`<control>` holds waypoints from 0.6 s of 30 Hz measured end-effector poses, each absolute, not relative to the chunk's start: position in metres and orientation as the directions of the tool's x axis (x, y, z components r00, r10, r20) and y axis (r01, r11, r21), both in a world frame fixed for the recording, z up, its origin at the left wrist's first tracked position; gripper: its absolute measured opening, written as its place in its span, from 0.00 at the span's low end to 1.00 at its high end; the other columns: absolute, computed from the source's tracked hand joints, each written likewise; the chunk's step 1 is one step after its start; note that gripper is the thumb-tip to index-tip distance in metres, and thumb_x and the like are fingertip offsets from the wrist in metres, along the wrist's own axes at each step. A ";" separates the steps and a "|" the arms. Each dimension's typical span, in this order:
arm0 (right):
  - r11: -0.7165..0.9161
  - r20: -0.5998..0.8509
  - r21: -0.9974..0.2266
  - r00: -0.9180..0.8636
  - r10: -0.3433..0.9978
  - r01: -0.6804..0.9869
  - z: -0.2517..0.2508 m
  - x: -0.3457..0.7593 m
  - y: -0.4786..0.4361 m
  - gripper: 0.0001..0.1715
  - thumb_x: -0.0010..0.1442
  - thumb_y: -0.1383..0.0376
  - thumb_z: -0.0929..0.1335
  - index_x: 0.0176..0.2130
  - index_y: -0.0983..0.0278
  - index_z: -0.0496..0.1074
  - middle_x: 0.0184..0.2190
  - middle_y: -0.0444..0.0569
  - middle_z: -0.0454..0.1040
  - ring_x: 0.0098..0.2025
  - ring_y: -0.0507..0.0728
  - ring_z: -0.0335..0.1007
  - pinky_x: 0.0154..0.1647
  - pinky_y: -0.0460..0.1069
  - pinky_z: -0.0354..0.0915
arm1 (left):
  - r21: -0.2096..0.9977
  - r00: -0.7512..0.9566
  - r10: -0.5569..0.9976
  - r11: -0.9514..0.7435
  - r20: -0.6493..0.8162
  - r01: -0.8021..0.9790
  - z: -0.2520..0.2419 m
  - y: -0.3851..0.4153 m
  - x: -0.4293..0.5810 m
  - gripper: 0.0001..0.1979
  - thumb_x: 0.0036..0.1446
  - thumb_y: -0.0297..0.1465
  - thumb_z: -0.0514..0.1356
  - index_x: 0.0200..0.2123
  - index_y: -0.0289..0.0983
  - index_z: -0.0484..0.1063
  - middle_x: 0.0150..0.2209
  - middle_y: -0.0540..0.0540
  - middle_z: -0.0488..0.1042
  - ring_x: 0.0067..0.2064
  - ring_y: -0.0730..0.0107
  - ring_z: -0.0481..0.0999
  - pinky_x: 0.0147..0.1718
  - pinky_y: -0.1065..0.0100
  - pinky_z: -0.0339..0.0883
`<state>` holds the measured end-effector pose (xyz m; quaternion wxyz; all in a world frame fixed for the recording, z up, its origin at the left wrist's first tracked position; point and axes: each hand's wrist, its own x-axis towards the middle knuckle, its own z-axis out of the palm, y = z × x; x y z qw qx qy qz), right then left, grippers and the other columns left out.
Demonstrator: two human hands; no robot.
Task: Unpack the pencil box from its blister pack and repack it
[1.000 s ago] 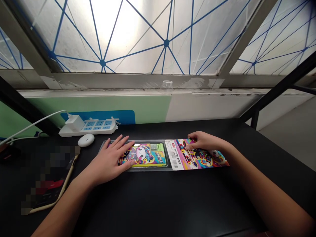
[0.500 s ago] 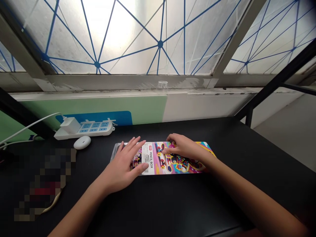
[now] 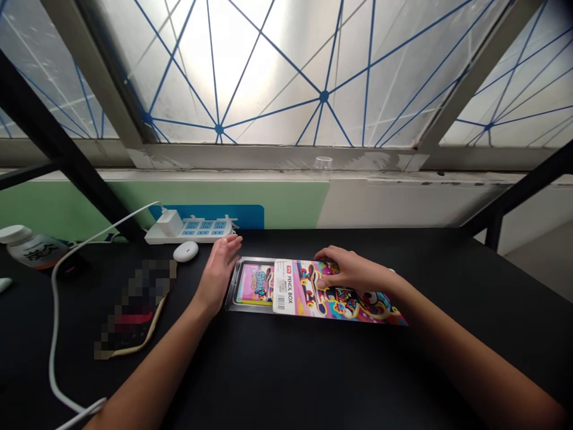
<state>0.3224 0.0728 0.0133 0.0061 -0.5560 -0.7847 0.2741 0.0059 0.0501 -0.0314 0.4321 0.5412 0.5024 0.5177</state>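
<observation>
A second ago the whole front of the pencil box (image 3: 256, 283) showed. Now the shiny card sleeve (image 3: 308, 298) covers most of it, and just the left end peeks out, lying in its clear plastic tray (image 3: 232, 289). Half a second ago the left hand (image 3: 218, 272) was over that end. Now it is next to it, tipped up on its side, with its fingers close together and nothing held. I can't tell if it touches the tray. The right hand (image 3: 351, 270) pinches the sleeve, thumb on top and fingers at the far edge, like it was before.

There is one box, one tray and one sleeve, all flat on one black table (image 3: 268, 376) between the two hands. Behind the left hand are one white power strip (image 3: 208, 230) with one plug (image 3: 169, 223) in it, and one round white thing (image 3: 185, 251) (a bit like a pebble). One bottle (image 3: 38, 249) is now in view at the far left. One clear cup (image 3: 323, 163) is up by the window.
</observation>
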 end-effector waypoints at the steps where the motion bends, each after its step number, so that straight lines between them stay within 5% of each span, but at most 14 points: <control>1: 0.239 -0.296 -0.437 -0.390 0.872 0.867 0.014 0.320 0.075 0.40 0.50 0.39 0.72 0.55 0.57 0.70 0.56 0.54 0.70 0.54 0.69 0.67 0.53 0.58 0.62 | 0.992 -0.031 0.992 -0.122 0.123 0.040 -0.034 0.051 0.007 0.29 0.71 0.50 0.38 0.62 0.39 0.59 0.65 0.37 0.66 0.67 0.58 0.62 0.63 0.53 0.59; 5: 0.327 -0.275 -0.443 -0.473 0.837 0.835 0.015 0.289 0.087 0.42 0.48 0.40 0.73 0.55 0.58 0.71 0.55 0.53 0.70 0.54 0.68 0.68 0.55 0.57 0.61 | 0.980 -0.046 0.986 -0.164 0.160 -0.117 -0.039 0.052 0.012 0.30 0.68 0.55 0.44 0.59 0.40 0.63 0.63 0.38 0.68 0.68 0.56 0.60 0.67 0.52 0.49; 8: 0.371 -0.256 -0.444 -0.513 0.820 0.815 0.012 0.251 0.095 0.40 0.49 0.39 0.72 0.53 0.60 0.72 0.53 0.54 0.72 0.51 0.67 0.70 0.51 0.55 0.64 | 0.980 -0.031 0.983 -0.184 0.182 -0.078 -0.039 0.051 0.011 0.29 0.69 0.53 0.42 0.59 0.40 0.64 0.62 0.38 0.69 0.67 0.56 0.63 0.65 0.54 0.53; 12: 0.437 -0.204 -0.419 -0.551 0.809 0.796 0.006 0.207 0.099 0.37 0.53 0.42 0.72 0.54 0.60 0.72 0.53 0.55 0.74 0.51 0.66 0.72 0.48 0.54 0.65 | 0.875 0.075 0.973 -0.229 0.218 0.427 -0.034 0.048 0.006 0.23 0.72 0.46 0.43 0.59 0.40 0.63 0.60 0.39 0.71 0.60 0.56 0.71 0.56 0.57 0.65; 18: 0.478 -0.193 -0.328 -0.553 0.810 0.815 0.013 0.213 0.094 0.30 0.58 0.46 0.70 0.52 0.62 0.72 0.48 0.56 0.77 0.47 0.65 0.74 0.43 0.52 0.66 | 0.631 0.194 0.941 -0.330 0.276 0.702 -0.029 0.039 0.006 0.22 0.62 0.39 0.62 0.57 0.38 0.68 0.56 0.38 0.73 0.59 0.45 0.66 0.62 0.38 0.48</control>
